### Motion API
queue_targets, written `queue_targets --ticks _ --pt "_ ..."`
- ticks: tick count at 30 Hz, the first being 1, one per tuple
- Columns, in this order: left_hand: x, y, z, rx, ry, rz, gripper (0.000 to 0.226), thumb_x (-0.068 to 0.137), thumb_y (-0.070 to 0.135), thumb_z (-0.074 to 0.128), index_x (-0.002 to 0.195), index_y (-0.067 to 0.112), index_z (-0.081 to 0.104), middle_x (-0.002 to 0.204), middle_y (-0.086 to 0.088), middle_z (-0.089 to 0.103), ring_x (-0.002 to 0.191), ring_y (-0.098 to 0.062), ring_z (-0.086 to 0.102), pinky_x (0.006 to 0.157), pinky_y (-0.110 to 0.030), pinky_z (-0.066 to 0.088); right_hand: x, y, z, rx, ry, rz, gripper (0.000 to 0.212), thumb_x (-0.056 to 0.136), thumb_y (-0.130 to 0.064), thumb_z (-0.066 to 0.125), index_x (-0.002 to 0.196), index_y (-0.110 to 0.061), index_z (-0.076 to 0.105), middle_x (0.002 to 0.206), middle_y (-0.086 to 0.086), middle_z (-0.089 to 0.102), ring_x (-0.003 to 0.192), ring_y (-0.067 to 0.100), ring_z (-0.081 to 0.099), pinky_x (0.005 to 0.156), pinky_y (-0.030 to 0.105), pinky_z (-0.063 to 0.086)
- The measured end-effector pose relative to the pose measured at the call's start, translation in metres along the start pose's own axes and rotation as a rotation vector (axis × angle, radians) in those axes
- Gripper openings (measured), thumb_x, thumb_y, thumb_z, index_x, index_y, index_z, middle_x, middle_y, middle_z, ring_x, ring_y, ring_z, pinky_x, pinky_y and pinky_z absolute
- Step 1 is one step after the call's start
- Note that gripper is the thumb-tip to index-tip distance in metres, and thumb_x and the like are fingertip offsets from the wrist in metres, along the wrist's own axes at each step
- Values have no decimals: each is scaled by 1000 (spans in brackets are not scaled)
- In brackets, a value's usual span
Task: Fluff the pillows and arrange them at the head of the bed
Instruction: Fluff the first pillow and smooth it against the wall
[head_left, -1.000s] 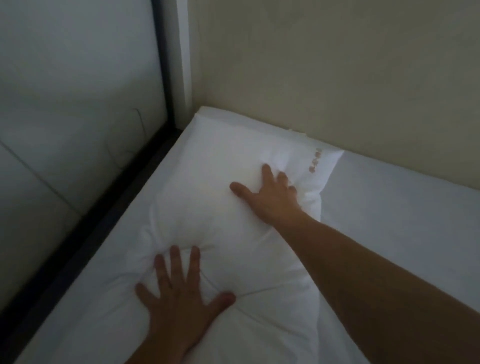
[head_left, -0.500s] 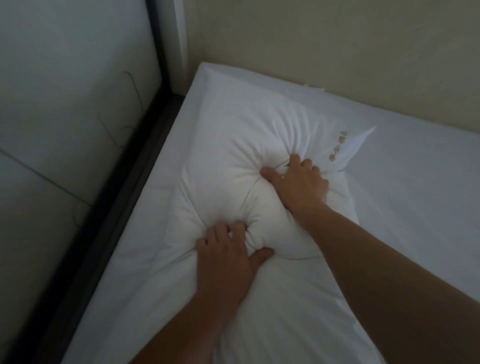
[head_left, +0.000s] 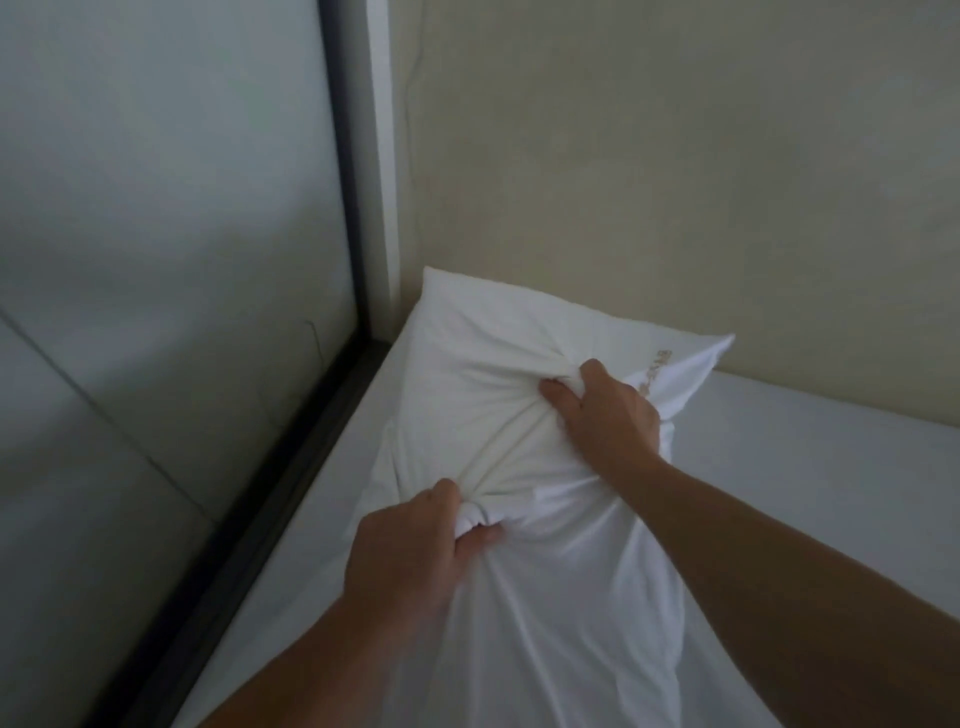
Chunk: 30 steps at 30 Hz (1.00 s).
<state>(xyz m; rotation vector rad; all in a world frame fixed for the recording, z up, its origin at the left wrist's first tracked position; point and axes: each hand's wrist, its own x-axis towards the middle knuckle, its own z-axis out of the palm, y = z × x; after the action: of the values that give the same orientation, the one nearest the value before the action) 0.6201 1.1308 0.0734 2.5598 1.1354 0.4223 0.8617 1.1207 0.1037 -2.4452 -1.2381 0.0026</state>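
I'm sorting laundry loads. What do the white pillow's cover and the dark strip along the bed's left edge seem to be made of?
The white pillow cover looks like thin matte woven cloth, probably cotton or a blend: it gathers into fine creases where the left hand and right hand bunch it. The dark strip looks rigid, smooth and faintly glossy, perhaps painted metal or wood; the picture leaves that open.

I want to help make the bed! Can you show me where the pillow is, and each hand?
pillow (head_left: 498, 364): head view, on its smooth upper part near the wall.
left hand (head_left: 405, 561): head view, on the back of the hand.
right hand (head_left: 610, 415): head view, on the back of the hand.
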Motion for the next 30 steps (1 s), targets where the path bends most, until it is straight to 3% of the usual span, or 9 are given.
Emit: queue_targets --ticks 3,5,7,9,11,13,18,23,30 --pt "29 4 -8 22 -49 -40 50 77 74 40 85 24 40 91 0 59 88 -24 60 70 -37 44 30 4 -11 -47 -56 80 52 81 -72 38 96 -22 41 99 14 63 95 35 59 71 40 35" --pt "47 4 -3 129 -94 -125 55 81 71 34 105 22 44 113 -7 52 106 -29 50 87 -44 42 44 9 -8 -144 -89 156 64 82 -72 39 114 -17 42 117 17 57 109 37 53 82 45 38" --pt "65 4 8 204 -107 -154 61 84 67 23 130 27 32 139 -11 35 126 -33 33 102 -53 31 49 14 4 -219 -119 140 69 84 -70 36 131 -19 37 131 16 48 119 38 45 92 49 36" --pt "86 7 24 239 -86 -125 63 87 65 11 143 37 6 157 -6 10 142 -34 8 111 -61 14 54 14 20 -167 -163 44 67 87 -67 36 141 -27 28 144 10 36 126 37 37 97 52 32" --pt "112 12 44 249 -91 -110 64 85 66 0 142 42 -11 159 0 -11 144 -34 -12 110 -65 -1 64 11 37 -83 -193 -43 65 89 -64 33 145 -34 19 155 2 20 137 34 23 104 56 25" --pt "130 14 70 236 -142 -125 68 79 71 -7 140 43 -20 157 2 -21 142 -33 -20 107 -67 -8 75 12 56 -85 -234 -90 62 91 -63 27 146 -39 13 159 -5 7 142 29 7 107 61 14" --pt "112 -16 146 182 -221 -170 72 76 75 -10 140 43 -22 155 6 -29 139 -30 -28 105 -71 -11 45 36 136 -263 -336 -160 69 84 -73 9 145 -42 -2 158 -10 -10 142 26 -14 105 66 -3" --pt "125 -36 165 125 -202 -183 73 78 75 -7 142 42 -18 155 7 -27 139 -28 -28 104 -71 -12 59 31 167 -226 -321 -158 72 83 -74 7 146 -40 -1 158 -9 -8 142 26 -14 104 67 -6" --pt "123 -22 165 113 -256 -188 70 78 70 -10 135 37 -33 154 0 -30 138 -33 -31 104 -73 -7 54 34 156 -180 -307 -142 65 89 -65 16 146 -39 -1 158 -10 -6 142 21 -11 108 65 0"
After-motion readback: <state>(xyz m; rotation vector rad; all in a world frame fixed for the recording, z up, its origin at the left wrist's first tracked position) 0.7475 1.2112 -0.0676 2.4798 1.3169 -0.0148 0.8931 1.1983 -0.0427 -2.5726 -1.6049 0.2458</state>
